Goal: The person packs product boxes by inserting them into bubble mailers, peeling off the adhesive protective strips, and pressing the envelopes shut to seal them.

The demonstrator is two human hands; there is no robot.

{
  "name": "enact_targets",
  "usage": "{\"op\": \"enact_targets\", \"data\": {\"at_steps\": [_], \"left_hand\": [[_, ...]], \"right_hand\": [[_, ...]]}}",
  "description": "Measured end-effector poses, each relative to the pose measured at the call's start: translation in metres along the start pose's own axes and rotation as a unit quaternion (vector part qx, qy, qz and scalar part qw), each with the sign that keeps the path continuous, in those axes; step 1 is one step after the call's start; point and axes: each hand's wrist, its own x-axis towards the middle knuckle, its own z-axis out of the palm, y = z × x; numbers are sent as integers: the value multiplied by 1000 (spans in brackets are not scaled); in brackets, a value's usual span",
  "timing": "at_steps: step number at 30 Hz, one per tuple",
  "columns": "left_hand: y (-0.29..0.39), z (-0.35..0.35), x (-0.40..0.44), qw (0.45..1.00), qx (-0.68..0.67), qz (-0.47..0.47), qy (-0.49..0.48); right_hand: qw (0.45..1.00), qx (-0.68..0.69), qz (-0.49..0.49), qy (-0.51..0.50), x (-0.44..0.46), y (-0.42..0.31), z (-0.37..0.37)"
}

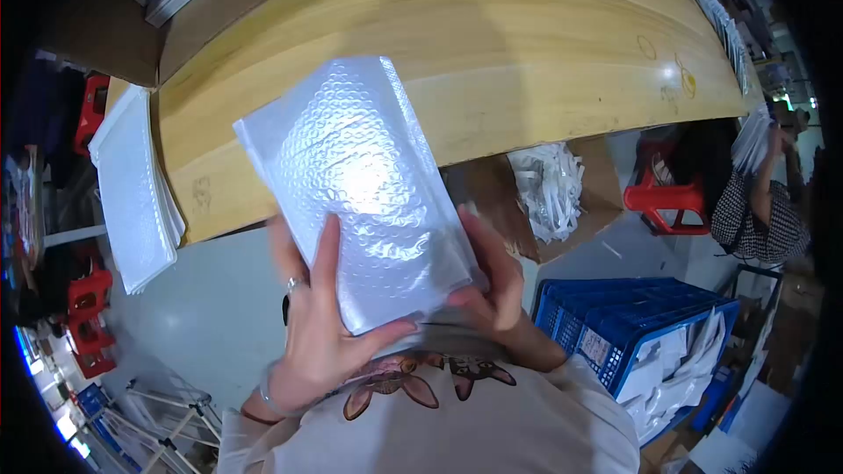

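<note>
A bubble envelope fills mid-frame, left hand and right hand closed on its lower edges. The wooden table curves across the top. Grey floor shows below; a blue crate stands lower right, a red stool above it.

Mailer between hands, table ahead, crate right.
</note>
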Motion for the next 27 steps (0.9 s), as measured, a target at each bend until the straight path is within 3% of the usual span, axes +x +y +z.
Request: {"op": "enact_targets", "data": {"at_steps": [2,4,9,10,13,15,20,24,25,27], "left_hand": [[10,3,3,979,173,82,63],[17,3,1,919,340,155,124],[24,-3,20,900,417,127,4],[24,-3,24,898,420,130,2],[15,-2,30,896,406,173,39],[10,-3,33,893,407,185,49],[7,-3,54,887,376,258,76],[19,-2,70,922,231,245,193],[20,-5,70,922,211,244,213],[11,-17,49,969,188,65,148]], "right_hand": [[998,55,-2,4,8,-5,4],[994,113,0,4,12,-8,9],[970,229,77,33,11,18,16],[969,231,74,36,12,17,17],[960,167,226,-3,19,2,19],[949,151,275,-19,19,1,23],[964,157,207,47,17,6,22],[991,-89,96,14,16,21,-1],[992,-88,87,8,21,20,-2],[969,-193,-50,149,31,11,-1]]}}
